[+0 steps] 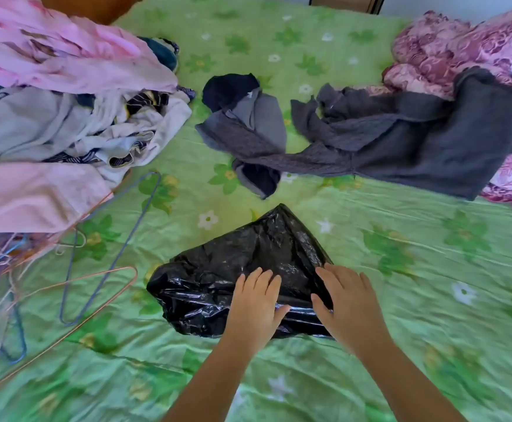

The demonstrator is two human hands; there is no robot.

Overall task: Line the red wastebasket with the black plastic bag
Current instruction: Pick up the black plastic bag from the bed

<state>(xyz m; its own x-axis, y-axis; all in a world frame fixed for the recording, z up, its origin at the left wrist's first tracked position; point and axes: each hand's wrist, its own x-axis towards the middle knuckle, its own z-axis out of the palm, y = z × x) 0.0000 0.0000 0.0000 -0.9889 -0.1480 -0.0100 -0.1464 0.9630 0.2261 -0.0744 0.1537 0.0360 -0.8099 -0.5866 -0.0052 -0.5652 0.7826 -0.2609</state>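
Observation:
A crumpled black plastic bag (233, 269) lies on the green flowered bedsheet (401, 269), roughly triangular, its tip pointing away from me. My left hand (256, 306) rests on its near middle, fingers spread over the plastic, thumb pressed against a fold. My right hand (344, 303) lies on the bag's right edge, fingers flat on top and thumb hooked at the plastic. Whether either hand pinches the bag I cannot tell. No red wastebasket is in view.
Several wire hangers (96, 269) lie at the left. A heap of pink and white clothes (50, 117) fills the far left. Grey and dark garments (401, 141) lie beyond the bag. A purple flowered quilt (477, 47) sits at the far right.

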